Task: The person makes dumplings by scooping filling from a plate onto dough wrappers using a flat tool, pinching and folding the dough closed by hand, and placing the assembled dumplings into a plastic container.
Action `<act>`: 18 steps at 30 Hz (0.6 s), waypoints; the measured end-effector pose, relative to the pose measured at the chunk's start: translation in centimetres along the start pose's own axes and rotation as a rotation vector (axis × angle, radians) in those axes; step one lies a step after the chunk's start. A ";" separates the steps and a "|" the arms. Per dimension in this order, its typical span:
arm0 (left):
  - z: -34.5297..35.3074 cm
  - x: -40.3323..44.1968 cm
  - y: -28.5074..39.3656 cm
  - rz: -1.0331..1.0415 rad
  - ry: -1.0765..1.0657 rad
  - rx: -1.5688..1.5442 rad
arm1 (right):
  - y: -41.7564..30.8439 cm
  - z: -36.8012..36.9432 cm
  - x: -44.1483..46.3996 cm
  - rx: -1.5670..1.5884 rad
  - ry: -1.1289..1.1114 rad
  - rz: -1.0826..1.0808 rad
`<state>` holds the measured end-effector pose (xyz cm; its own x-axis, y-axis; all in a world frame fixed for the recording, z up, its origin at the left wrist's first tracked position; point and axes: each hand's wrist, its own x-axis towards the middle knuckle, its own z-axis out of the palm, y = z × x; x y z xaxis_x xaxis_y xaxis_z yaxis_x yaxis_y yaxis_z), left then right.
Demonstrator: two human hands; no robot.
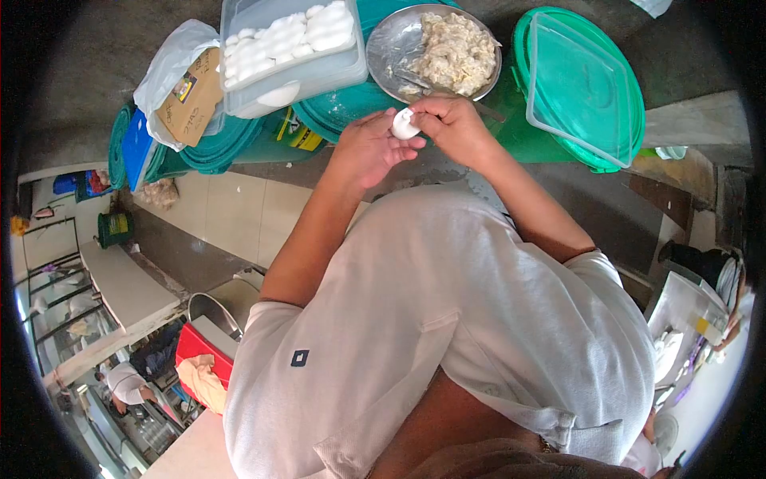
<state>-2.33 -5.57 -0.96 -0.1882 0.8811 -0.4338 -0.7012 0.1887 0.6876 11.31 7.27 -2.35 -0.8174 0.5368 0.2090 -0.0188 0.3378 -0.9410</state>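
Between my hands is a small white dough piece (404, 124), rounded, with a gap or fold at its top. My right hand (456, 128) pinches its upper edge with thumb and fingertips. Palm up, my left hand (373, 145) supports it from the left with its fingers spread under and beside it. Just above my hands, a round metal plate (386, 49) bears a heap of pale, lumpy filling (456, 52) and a utensil partly hidden by the filling. To the upper left, a clear plastic container (254, 102) holds rows of white dough pieces (291, 40).
Green lidded tubs (625, 72) stand beneath the plate and container, with a clear lid (578, 80) on the right one. A cardboard piece (190, 100) and plastic bag (163, 64) lie at left. Another person (126, 383) is at the far lower left.
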 end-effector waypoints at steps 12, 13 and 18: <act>-0.1 0.0 -0.5 0.023 -0.023 -0.044 | -1.2 -0.2 0.0 0.157 -0.082 0.174; -0.1 0.0 -0.6 0.023 -0.023 -0.044 | -1.2 -0.3 0.0 0.083 -0.079 0.126; 0.0 -0.1 -0.6 0.069 0.031 0.013 | -0.5 -0.1 -0.1 0.038 -0.067 0.044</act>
<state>-1.87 -5.78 -1.33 -0.2570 0.8787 -0.4024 -0.6770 0.1334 0.7238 11.42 7.12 -1.83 -0.8544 0.4973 0.1507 -0.0033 0.2848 -0.9586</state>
